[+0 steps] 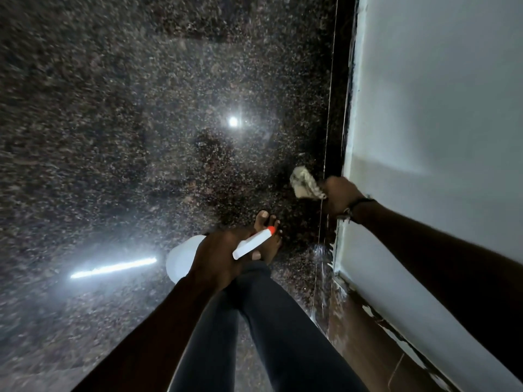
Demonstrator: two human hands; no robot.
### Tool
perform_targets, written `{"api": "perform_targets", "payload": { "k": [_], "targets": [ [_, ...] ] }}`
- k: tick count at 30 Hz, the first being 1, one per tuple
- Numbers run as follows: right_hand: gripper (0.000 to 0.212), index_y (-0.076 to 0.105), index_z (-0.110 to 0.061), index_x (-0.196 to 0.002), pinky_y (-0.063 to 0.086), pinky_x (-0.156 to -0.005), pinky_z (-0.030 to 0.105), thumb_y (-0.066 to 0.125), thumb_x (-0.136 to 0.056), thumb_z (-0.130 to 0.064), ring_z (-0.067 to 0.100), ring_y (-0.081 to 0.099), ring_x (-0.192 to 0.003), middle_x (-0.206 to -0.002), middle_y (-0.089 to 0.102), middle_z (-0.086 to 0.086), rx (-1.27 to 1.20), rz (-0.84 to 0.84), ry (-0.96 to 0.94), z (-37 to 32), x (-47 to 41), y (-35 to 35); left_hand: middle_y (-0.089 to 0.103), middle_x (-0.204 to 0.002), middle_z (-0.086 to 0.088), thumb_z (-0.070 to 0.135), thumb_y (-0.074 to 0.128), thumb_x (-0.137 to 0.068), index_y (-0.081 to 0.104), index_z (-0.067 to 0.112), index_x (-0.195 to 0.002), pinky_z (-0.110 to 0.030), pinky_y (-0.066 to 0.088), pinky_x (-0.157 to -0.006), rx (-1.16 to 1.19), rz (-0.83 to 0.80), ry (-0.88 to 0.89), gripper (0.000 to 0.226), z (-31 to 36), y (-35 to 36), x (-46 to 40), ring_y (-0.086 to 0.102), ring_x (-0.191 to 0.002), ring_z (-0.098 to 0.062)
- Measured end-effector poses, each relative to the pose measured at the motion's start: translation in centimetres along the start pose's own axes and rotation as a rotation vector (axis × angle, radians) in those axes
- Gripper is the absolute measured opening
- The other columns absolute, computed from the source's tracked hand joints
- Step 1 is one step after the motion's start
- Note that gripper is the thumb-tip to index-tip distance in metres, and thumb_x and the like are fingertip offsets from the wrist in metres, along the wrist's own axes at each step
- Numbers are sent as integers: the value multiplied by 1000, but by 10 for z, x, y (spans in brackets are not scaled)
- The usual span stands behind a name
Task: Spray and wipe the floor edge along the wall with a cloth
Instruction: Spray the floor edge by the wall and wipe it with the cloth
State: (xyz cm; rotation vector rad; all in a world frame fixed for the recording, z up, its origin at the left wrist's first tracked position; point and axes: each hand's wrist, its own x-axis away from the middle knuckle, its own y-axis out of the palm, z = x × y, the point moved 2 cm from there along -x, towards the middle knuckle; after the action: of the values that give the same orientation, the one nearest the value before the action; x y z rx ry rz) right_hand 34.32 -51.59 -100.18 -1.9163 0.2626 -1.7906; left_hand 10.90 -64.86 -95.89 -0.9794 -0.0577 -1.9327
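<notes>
White spray bottle (184,260) nozzle (271,230) pointing up-right toward wall (438,108)

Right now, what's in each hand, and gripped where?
Left hand grips the white plastic spray bottle at its neck, below the orange-tipped nozzle. Right hand clutches one end of the crumpled pale cloth.

The wall (438,108) runs along the floor (113,108) at 3 o'clock. The cloth (304,182) lies beside the wall's base at 1 o'clock; the spray bottle (184,258) sits at 6 o'clock, above a bare foot (268,236).
</notes>
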Motion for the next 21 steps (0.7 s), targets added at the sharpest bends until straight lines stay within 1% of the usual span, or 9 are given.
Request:
{"api": "perform_targets", "payload": {
  "k": [3, 5, 10, 13, 14, 17, 18, 20, 21],
  "targets": [
    [34, 67, -6, -110, 51, -88, 41, 61, -77, -9, 44, 61, -105, -108, 67, 26, -146, 194, 60, 2, 4, -23, 70, -82, 1, 50, 63, -75, 65, 22, -93, -25, 37, -58, -67, -5, -44, 33, -7, 6, 3, 66, -77, -19],
    [35, 66, -5, -110, 51, -88, 41, 60, -76, -8, 43, 60, -106, -109, 67, 26, -142, 237, 83, 3, 3, -31, 69, -79, 4, 46, 63, -76, 63, 23, -89, -26, 41, -59, 8, -34, -34, 26, -9, 6, 6, 66, -75, -14],
    [35, 66, -7, -108, 53, -82, 37, 59, -73, -9, 42, 63, -101, -105, 68, 23, -47, 226, 38, -6, 3, -36, 72, -91, 7, 38, 68, -78, 65, 30, -106, -11, 41, -59, -11, -40, -20, 30, -16, 2, 17, 66, -83, -12],
    [31, 63, -4, -103, 54, -80, 39, 63, -76, -19, 41, 64, -98, -103, 68, 24, 112, 152, -14, -14, 5, -30, 74, -90, 7, 44, 65, -72, 64, 34, -110, -29, 49, -67, 21, -38, -25, 39, -28, 4, 21, 68, -84, -13],
    [30, 63, -3, -103, 53, -82, 39, 63, -78, -20, 40, 64, -99, -104, 68, 24, 169, 117, -31, -15, 2, -24, 74, -91, 7, 41, 66, -73, 64, 33, -111, -29, 49, -68, 13, -40, -26, 39, -31, 4, 22, 68, -84, -13],
    [29, 62, -5, -111, 43, -102, 40, 53, -90, -22, 36, 60, -113, -115, 66, 21, 327, 41, -25, -13, -6, 0, 73, -89, 7, 26, 71, -78, 68, 23, -109, -6, 41, -61, 13, -10, -19, 31, -40, 2, 21, 62, -78, 3],
    [30, 63, -7, -111, 37, -109, 41, 46, -94, -25, 33, 59, -115, -115, 66, 18, 400, 78, -30, -6, -16, 14, 72, -85, 5, 22, 71, -79, 69, 20, -106, -3, 38, -58, 12, -1, -29, 27, -45, 3, 21, 60, -73, 6],
    [43, 69, -8, -107, 32, -115, 45, 34, -99, -32, 32, 59, -116, -109, 69, 21, 506, 162, 8, 8, -31, 43, 72, -82, 2, 24, 65, -78, 69, 21, -101, -9, 40, -54, -17, 25, -35, 24, -56, 10, 19, 63, -68, -5],
    [46, 69, -6, -110, 29, -116, 45, 33, -99, -32, 35, 55, -122, -116, 64, 28, 501, 139, -2, 11, -31, 56, 72, -82, 0, 25, 62, -77, 68, 22, -100, -15, 41, -54, -51, 23, -41, 24, -61, 15, 17, 66, -71, -13]
  ]
}}
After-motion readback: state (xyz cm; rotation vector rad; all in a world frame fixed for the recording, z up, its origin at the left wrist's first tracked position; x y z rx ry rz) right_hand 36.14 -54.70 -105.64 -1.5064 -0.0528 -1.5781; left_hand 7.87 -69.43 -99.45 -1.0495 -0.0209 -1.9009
